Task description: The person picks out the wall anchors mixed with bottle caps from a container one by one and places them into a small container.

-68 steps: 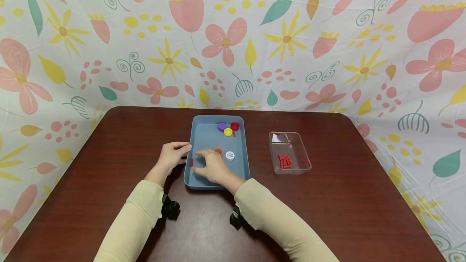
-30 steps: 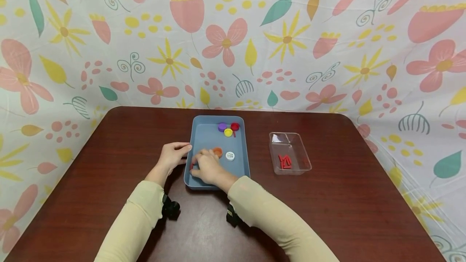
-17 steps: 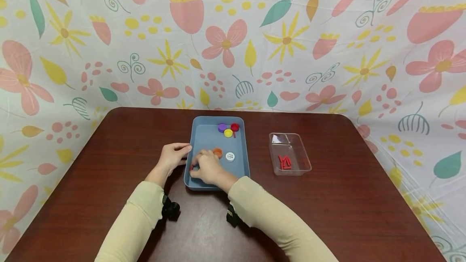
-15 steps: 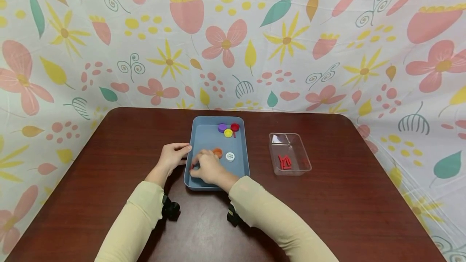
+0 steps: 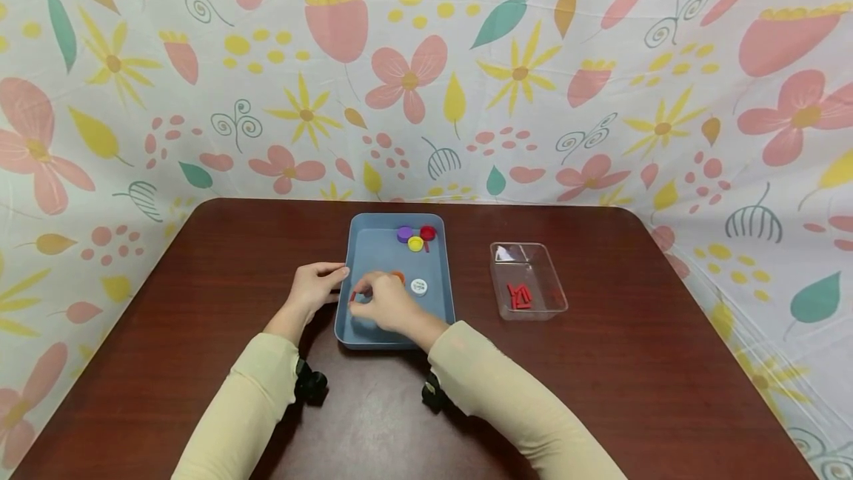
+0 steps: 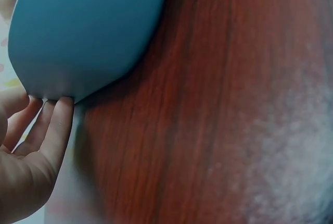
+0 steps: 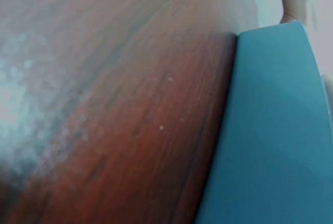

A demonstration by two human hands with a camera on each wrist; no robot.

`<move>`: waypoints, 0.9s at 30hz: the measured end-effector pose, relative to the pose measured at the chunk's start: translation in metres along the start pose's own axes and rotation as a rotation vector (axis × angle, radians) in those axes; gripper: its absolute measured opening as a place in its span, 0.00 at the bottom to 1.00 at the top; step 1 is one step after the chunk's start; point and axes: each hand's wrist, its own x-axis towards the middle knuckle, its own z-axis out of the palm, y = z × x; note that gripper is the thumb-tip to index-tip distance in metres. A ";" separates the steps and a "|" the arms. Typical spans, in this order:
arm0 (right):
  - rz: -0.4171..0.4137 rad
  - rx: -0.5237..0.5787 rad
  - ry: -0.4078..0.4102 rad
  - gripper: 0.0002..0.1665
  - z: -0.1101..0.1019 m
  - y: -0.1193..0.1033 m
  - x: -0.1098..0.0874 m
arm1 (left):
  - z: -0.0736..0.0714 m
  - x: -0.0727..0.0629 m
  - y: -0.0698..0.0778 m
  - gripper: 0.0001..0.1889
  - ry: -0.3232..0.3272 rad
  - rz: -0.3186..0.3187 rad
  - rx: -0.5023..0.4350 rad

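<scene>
A blue-grey tray (image 5: pixel 373 239) lies on the table in the head view. My left hand (image 5: pixel 310 289) holds its left rim, thumb at the top edge; in the left wrist view the fingers (image 6: pixel 58 125) press the tray's outer side. Over the tray's near left part, my right hand (image 5: pixel 389 304) pinches a small red stick (image 5: pixel 352 296) between thumb and index finger. Partly behind that hand sits an orange cap (image 5: pixel 398 275), with a white patterned disc (image 5: pixel 418 287) to its right. The right wrist view has the tray's side (image 7: pixel 270 120) but not the pinching fingertips.
At the tray's far right corner are a purple cap (image 5: pixel 405 234), a yellow cap (image 5: pixel 416 244) and a red cap (image 5: pixel 428 232), with a red stick (image 5: pixel 427 247) below the red one. Right of the tray stands a clear plastic container (image 5: pixel 554 308) holding several red sticks (image 5: pixel 523 296).
My right hand came down to the red stick at the tray's left side, took it between thumb and finger, and has now drawn slightly up with it. The left hand stays on the rim.
</scene>
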 end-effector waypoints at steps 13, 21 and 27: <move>-0.041 0.107 0.093 0.13 -0.016 -0.004 -0.018 | 0.003 -0.002 -0.002 0.20 0.023 0.009 0.015; -0.041 0.145 0.144 0.12 -0.029 0.002 -0.027 | 0.004 -0.004 0.001 0.20 0.041 0.005 0.018; -0.020 0.185 0.182 0.10 -0.040 0.009 -0.034 | 0.004 -0.005 0.002 0.20 0.036 0.005 0.004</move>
